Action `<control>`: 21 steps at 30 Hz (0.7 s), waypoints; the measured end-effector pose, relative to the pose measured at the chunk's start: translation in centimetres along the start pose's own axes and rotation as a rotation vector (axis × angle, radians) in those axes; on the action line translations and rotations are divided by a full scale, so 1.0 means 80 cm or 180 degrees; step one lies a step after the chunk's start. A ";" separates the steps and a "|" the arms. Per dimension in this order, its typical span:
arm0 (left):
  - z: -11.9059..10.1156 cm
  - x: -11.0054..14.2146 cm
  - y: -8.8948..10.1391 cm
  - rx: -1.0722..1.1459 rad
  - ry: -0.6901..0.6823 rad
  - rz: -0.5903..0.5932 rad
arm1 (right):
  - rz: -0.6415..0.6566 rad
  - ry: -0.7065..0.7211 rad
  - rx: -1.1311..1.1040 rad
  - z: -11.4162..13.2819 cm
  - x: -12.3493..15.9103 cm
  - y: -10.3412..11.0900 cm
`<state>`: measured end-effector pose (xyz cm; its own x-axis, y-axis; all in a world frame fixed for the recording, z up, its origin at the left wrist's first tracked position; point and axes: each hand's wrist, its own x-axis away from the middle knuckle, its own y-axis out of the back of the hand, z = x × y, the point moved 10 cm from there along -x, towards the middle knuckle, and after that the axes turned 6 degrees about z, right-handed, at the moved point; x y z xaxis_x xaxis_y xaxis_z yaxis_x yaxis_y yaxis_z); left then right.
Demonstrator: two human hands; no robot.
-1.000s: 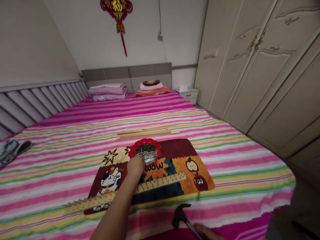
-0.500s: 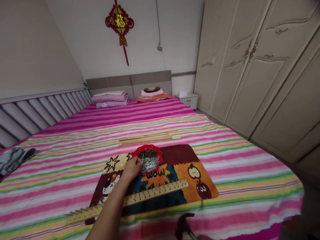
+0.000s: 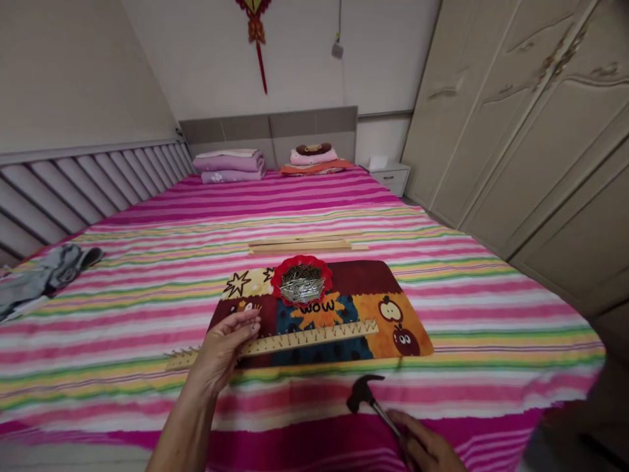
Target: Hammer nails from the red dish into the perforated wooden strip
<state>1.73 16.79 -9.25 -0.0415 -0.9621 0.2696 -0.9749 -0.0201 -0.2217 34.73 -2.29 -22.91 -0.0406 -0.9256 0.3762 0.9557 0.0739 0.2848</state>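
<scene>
My left hand (image 3: 223,347) is closed in a pinch above the left half of a narrow wooden strip (image 3: 314,335). Whatever its fingertips hold is too small to make out. Several nails stick up in rows along the strip, which lies across a patterned mat (image 3: 366,278). Behind the strip, a red scalloped bowl (image 3: 327,283) holds a heap of silver and darker nails (image 3: 302,285). At the lower right, my right hand (image 3: 425,446) grips a claw hammer (image 3: 362,392) by its handle, the dark head pointing away from me over the striped sheet.
Several loose wooden strips (image 3: 304,246) lie on the bed behind the bowl. Grey clothing (image 3: 54,278) rests at the left near the slatted rail (image 3: 98,177). Folded bedding (image 3: 230,165) is stacked by the headboard. A wardrobe (image 3: 515,131) stands to the right.
My left hand has left the bowl of nails and come back toward me, over the strip. My right hand and more of the hammer handle have come into view as the camera tilted down.
</scene>
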 end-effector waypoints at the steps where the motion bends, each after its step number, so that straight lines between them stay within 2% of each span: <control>1: 0.005 0.005 0.009 -0.0029 -0.0003 -0.0099 | -0.0017 -0.0032 -0.0029 -0.003 0.001 -0.002; 5: 0.023 0.017 0.031 -0.0333 -0.0222 -0.0384 | -0.0060 -0.0053 -0.0179 -0.005 0.005 -0.008; 12: 0.073 0.014 0.033 -0.0519 -0.0130 -0.0557 | -0.0048 -0.0033 -0.0085 0.001 0.005 -0.008; 21: 0.073 0.013 0.024 -0.1382 -0.0411 -0.0867 | 0.0045 -0.0146 -0.0150 -0.004 0.005 -0.012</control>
<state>1.11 14.20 -14.84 0.2264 -0.9640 0.1396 -0.9486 -0.1857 0.2563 33.91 -2.87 -23.30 -0.0392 -0.9065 0.4204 0.9689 0.0684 0.2377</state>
